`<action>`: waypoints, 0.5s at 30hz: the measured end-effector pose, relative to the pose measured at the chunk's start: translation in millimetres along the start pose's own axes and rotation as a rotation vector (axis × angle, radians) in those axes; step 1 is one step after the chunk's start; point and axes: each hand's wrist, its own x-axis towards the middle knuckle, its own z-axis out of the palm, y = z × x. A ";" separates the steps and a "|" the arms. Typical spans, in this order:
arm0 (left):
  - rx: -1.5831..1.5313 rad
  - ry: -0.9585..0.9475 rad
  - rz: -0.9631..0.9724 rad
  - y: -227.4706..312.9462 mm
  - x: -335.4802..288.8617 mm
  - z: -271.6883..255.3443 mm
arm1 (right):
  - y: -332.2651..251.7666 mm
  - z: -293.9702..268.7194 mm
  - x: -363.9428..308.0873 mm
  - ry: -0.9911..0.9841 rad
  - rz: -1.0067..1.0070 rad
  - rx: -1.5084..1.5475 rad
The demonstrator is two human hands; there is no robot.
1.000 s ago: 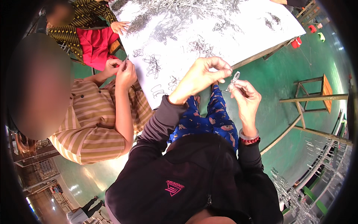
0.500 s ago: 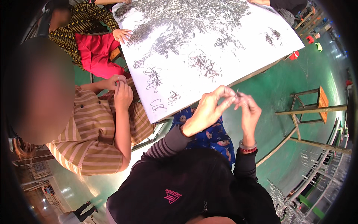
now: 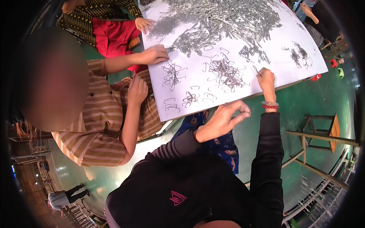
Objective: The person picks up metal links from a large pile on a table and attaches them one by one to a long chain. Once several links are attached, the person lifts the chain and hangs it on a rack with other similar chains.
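My right hand (image 3: 266, 80), with a bracelet at its wrist, is over the near right part of the white table (image 3: 281, 78). Its fingers are closed in a pinch at a slim silvery metal piece (image 3: 255, 69). My left hand (image 3: 224, 119) is held in front of the table's near edge, thumb and forefinger pressed together; anything between them is too small to make out. On the table between my hands and the big pile lies a heap of dark, C-shaped bent wires (image 3: 228, 72). Farther off spreads a large pile of slim grey metal pieces (image 3: 228, 17), with a small cluster (image 3: 254, 53) closer to my right hand.
On the left a co-worker in a striped shirt (image 3: 104, 117) reaches one hand (image 3: 155, 54) onto the table beside another wire heap (image 3: 172, 76). Another person's hand (image 3: 145, 24) rests at the far left edge. A wooden stool (image 3: 334, 133) stands on the green floor at right.
My right hand has parted from my left and reached forward over the table. The left stays pinched near the edge. The striped co-worker's one hand has moved onto the table. The view has shifted.
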 end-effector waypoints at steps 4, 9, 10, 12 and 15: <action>0.013 -0.001 0.044 -4.8 1.5 -2.2 | -79.2 -63.4 -70.8 -0.059 0.239 0.794; 0.036 -0.021 0.069 2.0 4.7 0.3 | -118.4 -98.8 -133.7 0.039 0.210 1.124; 0.048 -0.028 0.076 4.6 4.7 0.6 | -122.4 -101.7 -137.4 0.062 0.207 1.128; 0.075 -0.039 0.090 9.8 4.8 0.9 | -129.2 -106.5 -142.0 0.105 0.200 1.136; 0.131 -0.049 0.117 10.8 4.5 -1.2 | -138.5 -108.8 -144.0 0.193 0.145 1.135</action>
